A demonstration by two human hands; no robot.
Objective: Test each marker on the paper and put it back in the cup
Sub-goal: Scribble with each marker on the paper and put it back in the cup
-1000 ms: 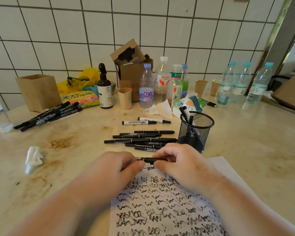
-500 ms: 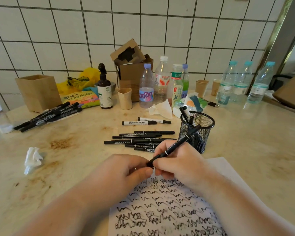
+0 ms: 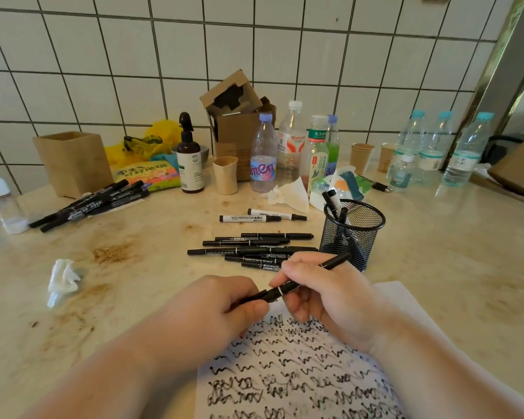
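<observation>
The beige stone table (image 3: 436, 252) is crowded and stained, and nearest the person lies a sheet of paper (image 3: 300, 367) covered in rows of black squiggles. Just beyond the paper's far right corner stands the black mesh cup (image 3: 354, 234), upright, with a few markers leaning inside it. Left of the cup a loose row of black markers (image 3: 254, 247) lies flat, and just behind that row sit two white-barrelled markers (image 3: 262, 216). Far left of the cup, a second pile of black markers (image 3: 91, 204) rests in front of a wooden box (image 3: 73, 161). Behind the cup stands a cluster of plastic bottles (image 3: 291, 146). Over the top edge of the paper both hands grip one black marker (image 3: 288, 287), tilted so its far end points up toward the cup: the right hand (image 3: 324, 297) is closed round the barrel, and the left hand (image 3: 221, 303) pinches the lower end between thumb and fingers.
</observation>
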